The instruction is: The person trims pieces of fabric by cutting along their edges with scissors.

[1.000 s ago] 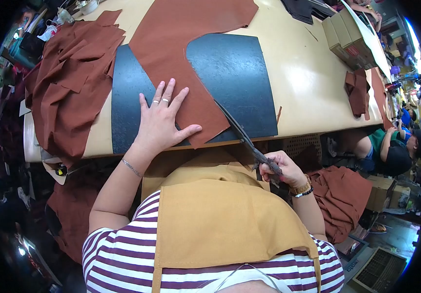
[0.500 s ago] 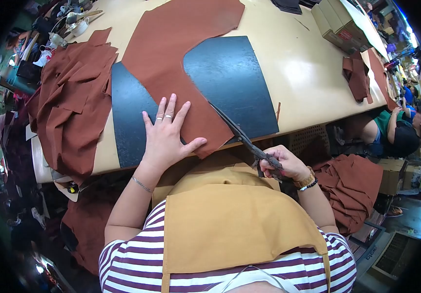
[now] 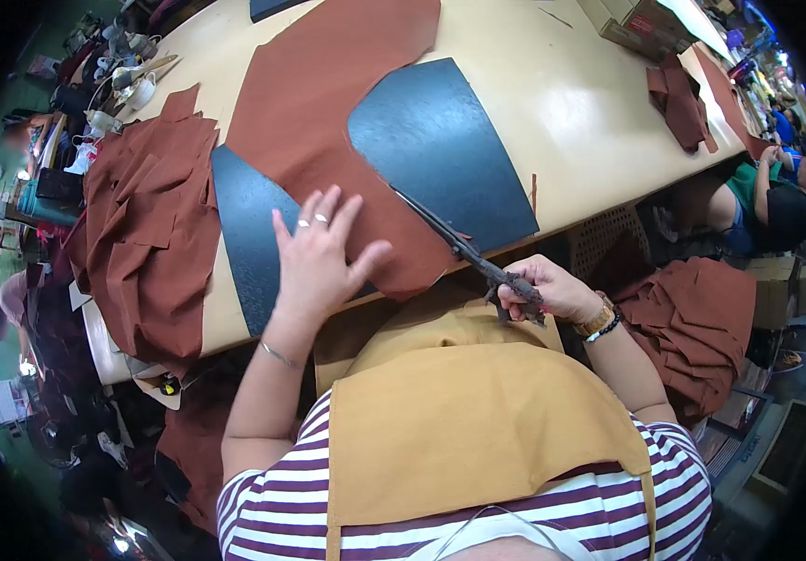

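A large reddish-brown sheet of leather or fabric (image 3: 328,103) lies across a dark blue-black cutting mat (image 3: 449,140), its narrow end reaching the table's front edge. My left hand (image 3: 320,251), wearing two rings, is held with fingers spread at that narrow end; whether it touches the sheet I cannot tell. In my right hand (image 3: 557,292) is a pair of scissors (image 3: 468,251) with cloth-wrapped handles. Their blades lie along the right edge of the brown sheet, over the mat, and look nearly closed.
Brown pieces (image 3: 155,234) are heaped at the table's left end, and another pile (image 3: 692,327) sits below on the right. A cardboard box (image 3: 632,23) and a folded brown piece (image 3: 678,103) stand at the right. A person (image 3: 767,201) sits beyond the table's right end.
My left hand's fingers have shifted and look slightly blurred, seemingly raised from the sheet. The camera view has turned a little. My right hand keeps hold of the scissors along the sheet's edge.
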A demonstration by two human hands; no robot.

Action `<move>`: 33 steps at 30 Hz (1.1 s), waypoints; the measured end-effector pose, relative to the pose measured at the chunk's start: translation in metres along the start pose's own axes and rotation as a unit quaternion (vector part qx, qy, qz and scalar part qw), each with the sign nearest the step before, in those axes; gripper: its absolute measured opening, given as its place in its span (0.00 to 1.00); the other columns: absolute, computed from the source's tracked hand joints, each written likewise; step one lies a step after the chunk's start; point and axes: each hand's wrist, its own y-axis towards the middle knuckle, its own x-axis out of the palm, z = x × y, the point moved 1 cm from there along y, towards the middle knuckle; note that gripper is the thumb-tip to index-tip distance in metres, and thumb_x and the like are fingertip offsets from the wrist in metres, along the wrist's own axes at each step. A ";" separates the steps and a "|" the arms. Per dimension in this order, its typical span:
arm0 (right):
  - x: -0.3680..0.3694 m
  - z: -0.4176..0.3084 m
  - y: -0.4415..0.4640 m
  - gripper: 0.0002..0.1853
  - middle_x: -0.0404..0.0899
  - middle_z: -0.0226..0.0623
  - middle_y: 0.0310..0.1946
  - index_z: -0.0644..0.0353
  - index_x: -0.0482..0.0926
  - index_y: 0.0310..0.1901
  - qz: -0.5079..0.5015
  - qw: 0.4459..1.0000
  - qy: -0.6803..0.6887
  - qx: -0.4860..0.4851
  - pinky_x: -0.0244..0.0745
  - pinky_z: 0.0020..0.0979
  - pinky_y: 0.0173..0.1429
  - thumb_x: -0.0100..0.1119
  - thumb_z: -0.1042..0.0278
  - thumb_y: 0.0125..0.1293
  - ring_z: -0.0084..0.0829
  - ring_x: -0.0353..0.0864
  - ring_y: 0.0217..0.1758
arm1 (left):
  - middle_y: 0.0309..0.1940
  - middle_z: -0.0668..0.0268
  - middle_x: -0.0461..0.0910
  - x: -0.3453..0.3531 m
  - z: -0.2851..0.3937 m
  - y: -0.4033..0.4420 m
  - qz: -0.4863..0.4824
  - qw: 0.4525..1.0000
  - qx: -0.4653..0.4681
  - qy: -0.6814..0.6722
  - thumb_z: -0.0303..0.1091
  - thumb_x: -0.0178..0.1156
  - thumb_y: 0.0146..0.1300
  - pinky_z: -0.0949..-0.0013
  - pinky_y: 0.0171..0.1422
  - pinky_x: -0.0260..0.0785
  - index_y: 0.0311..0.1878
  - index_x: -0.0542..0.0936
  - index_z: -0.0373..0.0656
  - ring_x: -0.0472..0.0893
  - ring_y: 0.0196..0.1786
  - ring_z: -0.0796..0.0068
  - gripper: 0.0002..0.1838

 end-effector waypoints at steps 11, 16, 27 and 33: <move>0.004 -0.001 0.017 0.11 0.79 0.28 0.25 0.59 0.78 0.32 -0.022 0.999 0.025 -0.040 0.71 0.18 0.29 0.62 0.59 0.65 0.15 0.77 0.24 | 0.72 0.56 0.57 -0.002 -0.023 0.021 0.003 0.997 0.008 0.071 0.76 0.57 0.46 0.28 0.70 0.36 0.69 0.66 0.51 0.54 0.75 0.55 0.51; 0.001 0.000 0.006 0.10 0.78 0.27 0.23 0.61 0.79 0.31 -0.004 1.000 0.011 -0.003 0.70 0.18 0.27 0.64 0.63 0.63 0.15 0.77 0.24 | 0.73 0.56 0.54 0.003 -0.023 0.015 0.029 0.998 0.008 0.057 0.77 0.56 0.46 0.26 0.69 0.32 0.69 0.66 0.47 0.49 0.76 0.55 0.53; -0.002 0.004 0.012 0.13 0.78 0.29 0.23 0.63 0.79 0.32 -0.006 1.000 -0.004 -0.008 0.70 0.18 0.26 0.64 0.59 0.62 0.17 0.78 0.25 | 0.71 0.57 0.59 0.003 -0.006 0.001 0.024 0.998 0.043 0.043 0.76 0.54 0.48 0.26 0.68 0.25 0.68 0.66 0.42 0.48 0.77 0.56 0.53; -0.001 -0.001 0.004 0.15 0.78 0.29 0.23 0.63 0.80 0.31 -0.015 0.999 -0.029 -0.020 0.70 0.18 0.27 0.64 0.57 0.62 0.17 0.77 0.23 | 0.71 0.57 0.60 0.004 -0.002 -0.002 0.027 0.998 0.036 0.034 0.76 0.55 0.48 0.26 0.69 0.23 0.68 0.65 0.42 0.48 0.77 0.57 0.53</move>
